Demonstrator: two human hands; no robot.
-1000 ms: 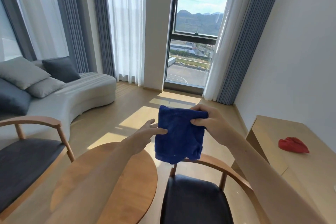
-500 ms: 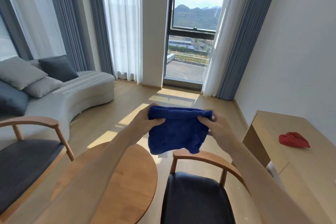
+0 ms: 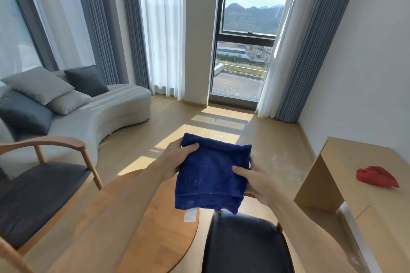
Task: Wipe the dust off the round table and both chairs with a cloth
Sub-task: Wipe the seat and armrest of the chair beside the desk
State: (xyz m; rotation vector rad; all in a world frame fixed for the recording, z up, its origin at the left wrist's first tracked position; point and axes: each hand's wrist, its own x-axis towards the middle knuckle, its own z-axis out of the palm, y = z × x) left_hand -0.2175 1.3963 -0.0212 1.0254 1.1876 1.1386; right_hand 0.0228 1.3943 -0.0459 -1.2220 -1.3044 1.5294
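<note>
A folded dark blue cloth point(image 3: 211, 173) with a white label hangs in the air in front of me, above the far edge of the round wooden table point(image 3: 164, 241). My left hand point(image 3: 175, 160) grips its upper left corner. Along the cloth's right edge my right hand point(image 3: 255, 182) holds it with the thumb on the front. One wooden chair with a dark seat point(image 3: 40, 195) stands left of the table. The second chair's dark seat point(image 3: 244, 246) lies right below the cloth, its backrest mostly hidden behind cloth and hand.
A light wooden desk point(image 3: 346, 184) stands against the right wall with a red cloth point(image 3: 377, 177) on it. A grey curved sofa point(image 3: 99, 115) with cushions fills the left side. Curtains and a tall window point(image 3: 244, 51) close the far end, wooden floor between.
My left hand came up from under the cloth and took its left corner. Both hands then folded the cloth smaller and brought it closer and lower.
</note>
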